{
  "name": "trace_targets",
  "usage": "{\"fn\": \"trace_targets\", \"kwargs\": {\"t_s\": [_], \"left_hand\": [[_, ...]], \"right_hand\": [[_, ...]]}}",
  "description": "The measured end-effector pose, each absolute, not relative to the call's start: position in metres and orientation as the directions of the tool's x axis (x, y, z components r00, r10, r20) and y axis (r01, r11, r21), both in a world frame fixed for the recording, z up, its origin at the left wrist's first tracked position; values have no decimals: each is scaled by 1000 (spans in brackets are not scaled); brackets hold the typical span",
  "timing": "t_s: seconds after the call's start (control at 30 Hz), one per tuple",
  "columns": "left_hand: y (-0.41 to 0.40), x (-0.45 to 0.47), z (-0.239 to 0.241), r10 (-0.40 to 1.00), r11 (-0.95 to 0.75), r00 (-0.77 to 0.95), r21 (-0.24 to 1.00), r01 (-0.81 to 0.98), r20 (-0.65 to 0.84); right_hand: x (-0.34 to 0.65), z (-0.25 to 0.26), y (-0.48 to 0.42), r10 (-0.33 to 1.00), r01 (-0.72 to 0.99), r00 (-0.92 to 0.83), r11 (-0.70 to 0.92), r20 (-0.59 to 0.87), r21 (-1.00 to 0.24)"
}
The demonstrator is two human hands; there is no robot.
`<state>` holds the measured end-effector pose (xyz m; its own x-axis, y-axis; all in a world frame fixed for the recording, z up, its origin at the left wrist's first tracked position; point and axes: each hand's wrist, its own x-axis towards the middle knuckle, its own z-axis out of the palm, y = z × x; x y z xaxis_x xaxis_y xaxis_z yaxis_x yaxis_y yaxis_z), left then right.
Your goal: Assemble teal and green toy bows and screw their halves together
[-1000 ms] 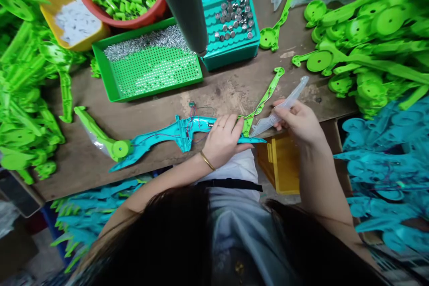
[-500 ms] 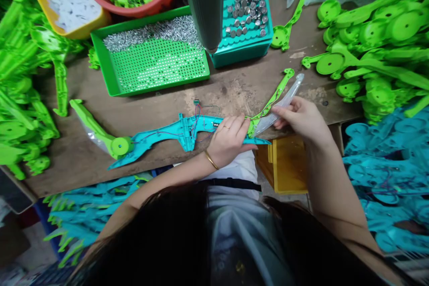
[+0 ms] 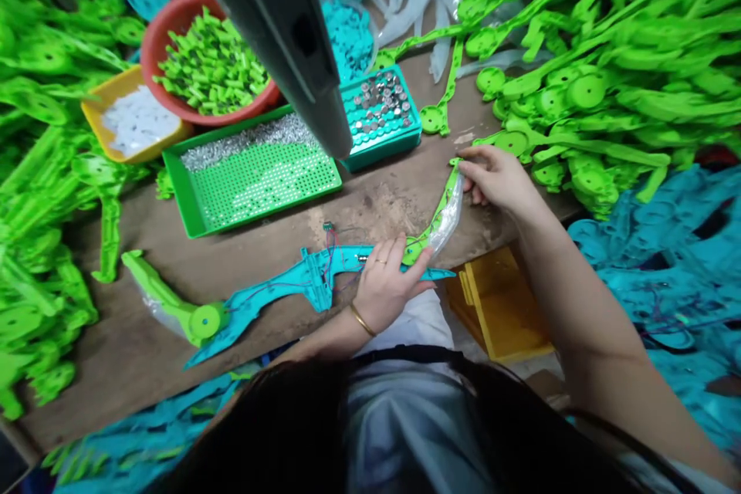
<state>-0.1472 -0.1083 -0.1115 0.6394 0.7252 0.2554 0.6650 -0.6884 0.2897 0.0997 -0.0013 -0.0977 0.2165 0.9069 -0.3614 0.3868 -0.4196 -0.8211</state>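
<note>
A toy bow lies on the bench, with a blue plastic handle (image 3: 289,278), red wires and a small green circuit board (image 3: 329,227). My left hand (image 3: 382,289) grips the handle near its right joint, fingers over the top and thumb along the green piece. At the right end a green limb (image 3: 443,201) slants upward, with a clear plastic piece (image 3: 448,224) along its outer side. My right hand (image 3: 495,179) pinches the upper tip of the two. The left green limb (image 3: 167,289) has a round hub on the handle, with clear plastic underneath.
Behind the bow stand a green tray of screws (image 3: 260,185), a teal tray of metal caps (image 3: 382,104), a red bowl (image 3: 151,54) and a yellow bin (image 3: 96,127). A dark post (image 3: 278,38) hangs overhead. Green parts (image 3: 614,93) heap on both sides.
The clear piece has swung in from the right and now lies along the green limb. My right hand has moved up to the limb's tip. The view has shifted, showing more bench behind.
</note>
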Motion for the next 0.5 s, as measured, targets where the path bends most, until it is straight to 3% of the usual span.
{"fn": "trace_targets", "kwargs": {"t_s": [0.37, 0.43, 0.5], "left_hand": [[-107, -149, -111, 715, -698, 625, 276, 661, 312], [-107, -148, -112, 706, -707, 627, 276, 652, 328], [-107, -148, -113, 703, -710, 627, 282, 646, 335]], "right_hand": [[110, -93, -4, 855, 383, 149, -513, -497, -768], [114, -90, -4, 865, 488, 168, -490, -473, -723], [113, -84, 0, 901, 688, 191, -406, -390, -602]]}}
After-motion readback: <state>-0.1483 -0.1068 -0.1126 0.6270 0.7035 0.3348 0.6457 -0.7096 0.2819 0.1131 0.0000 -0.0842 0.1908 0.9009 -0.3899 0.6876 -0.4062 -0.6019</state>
